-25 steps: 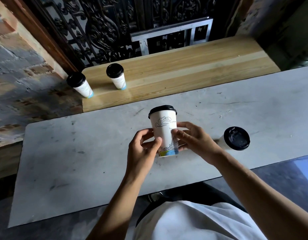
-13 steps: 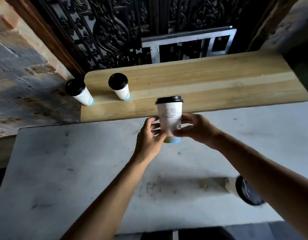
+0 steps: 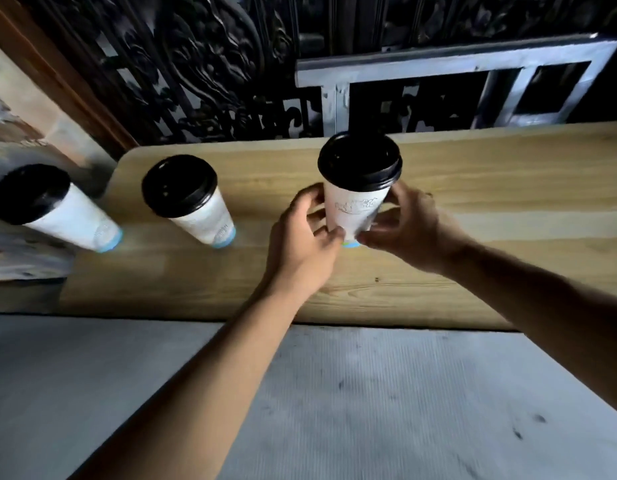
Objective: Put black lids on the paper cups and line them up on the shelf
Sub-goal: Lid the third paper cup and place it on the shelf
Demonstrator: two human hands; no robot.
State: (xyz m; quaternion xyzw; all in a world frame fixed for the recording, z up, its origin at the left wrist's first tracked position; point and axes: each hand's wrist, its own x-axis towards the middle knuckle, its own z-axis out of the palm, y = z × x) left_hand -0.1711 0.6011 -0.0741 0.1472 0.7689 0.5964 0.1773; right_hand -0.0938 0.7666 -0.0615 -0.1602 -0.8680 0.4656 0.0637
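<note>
At the far left of the frame we see the first lidded paper cup (image 3: 62, 216) standing at the left end of the row, where the wooden shelf (image 3: 490, 188) meets the brick; we cannot tell which of the two carries its base. Just right of it the second lidded cup (image 3: 196, 206) stands on the shelf, black lid on.

Toward the centre, our left hand (image 3: 300, 244) and, on the far side of the cup, our right hand (image 3: 404, 230) both grip the third paper cup (image 3: 355, 213) low on its wall, fingers curled round it from either side. Its black lid (image 3: 359, 161) is seated.

What has changed within the last second: we have carried this cup off the grey desk (image 3: 404, 393) at the bottom of the frame, where we held it a moment ago, forward over the shelf. It now sits right of the second cup, apart from it and roughly in line. Whether its blue base already touches the wood we cannot tell; our fingers hide it.

We judge the capping of this cup done and its placing nearly so: what remains is to set it down level and let go. A fourth lidded cup seen on the desk earlier is out of view now, so more likely waits behind us.
</note>
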